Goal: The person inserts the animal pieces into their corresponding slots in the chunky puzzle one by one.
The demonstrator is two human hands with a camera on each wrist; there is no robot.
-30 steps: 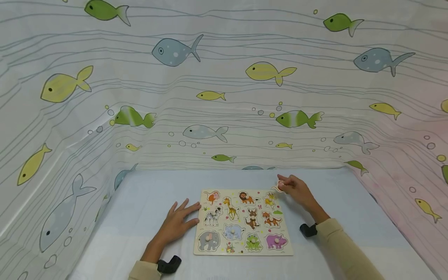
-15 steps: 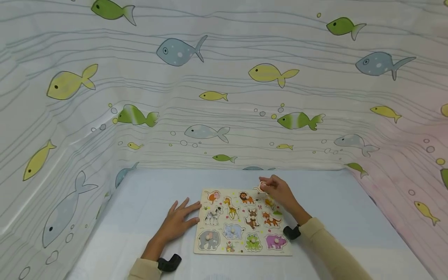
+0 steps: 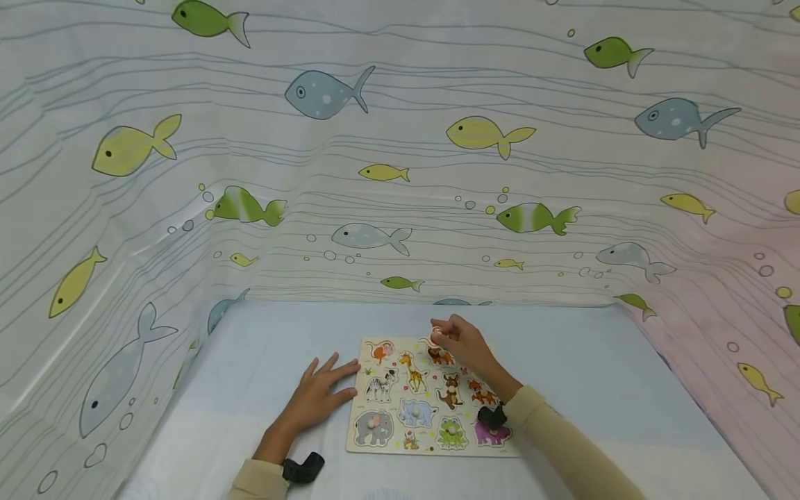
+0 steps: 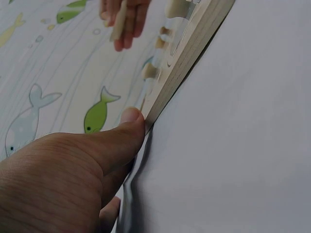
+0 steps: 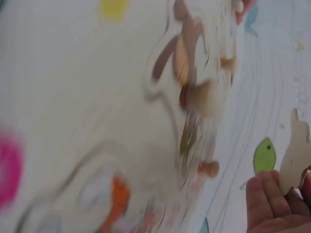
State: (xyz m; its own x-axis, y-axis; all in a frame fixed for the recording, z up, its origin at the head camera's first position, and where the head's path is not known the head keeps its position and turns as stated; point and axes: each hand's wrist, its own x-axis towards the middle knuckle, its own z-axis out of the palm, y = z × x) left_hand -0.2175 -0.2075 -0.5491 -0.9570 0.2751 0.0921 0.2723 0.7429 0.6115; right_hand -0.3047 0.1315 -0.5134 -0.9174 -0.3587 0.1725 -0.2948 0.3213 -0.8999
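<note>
A wooden animal knob puzzle board (image 3: 431, 451) lies on the table. My right hand (image 3: 469, 351) pinches a small monkey puzzle piece (image 3: 435, 335) above the board's far edge, over the lion (image 3: 441, 357). In the right wrist view the pale back of the piece (image 5: 294, 158) shows beside the fingers (image 5: 260, 204). My left hand (image 3: 320, 399) rests flat at the board's left edge, fingers spread. Its thumb (image 4: 131, 119) touches the board's side (image 4: 180, 73) in the left wrist view. At the board's far left is a monkey picture (image 3: 381, 351) without a knob.
Pieces with round knobs fill other places: a grey elephant (image 3: 373, 429), a frog (image 3: 452, 433), a giraffe (image 3: 413, 373) and a zebra (image 3: 380, 387). A fish-patterned curtain (image 3: 400, 208) stands round the back and sides of the pale table (image 3: 562, 361).
My right hand has moved left with the monkey piece, from beyond the board's far right corner to above the lion. The left hand has stayed at the board's edge.
</note>
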